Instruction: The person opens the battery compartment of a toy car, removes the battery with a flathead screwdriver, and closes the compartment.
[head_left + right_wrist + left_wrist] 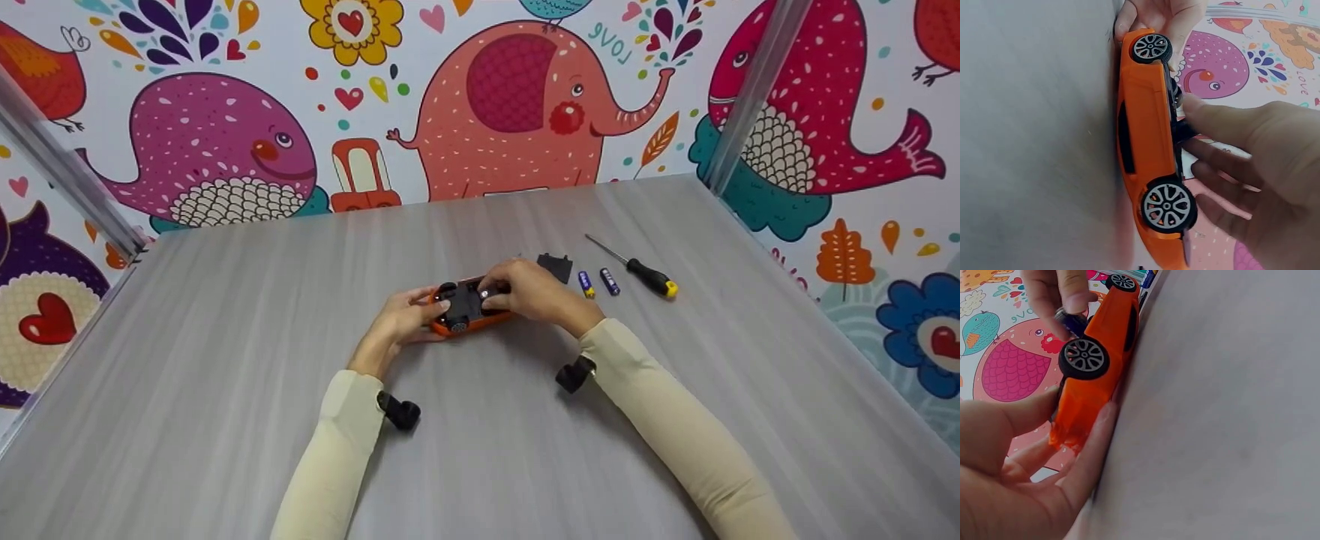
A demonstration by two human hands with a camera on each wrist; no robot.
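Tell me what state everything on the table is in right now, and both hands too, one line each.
Toy car: upside down, wheels up
Black panel: off the car, lying on the table
Held battery: pinched at the car's underside
Two loose batteries: lying on their sides, apart
Screwdriver: lying down, not held
Left hand: gripping one end of the car
Right hand: pinching the held battery

Grey streaked tabletop [225,322], white printed back wall [285,45], coral elephant motif [510,157], purple whale motif [217,142], metal corner posts [757,97], patterned right wall [862,210]
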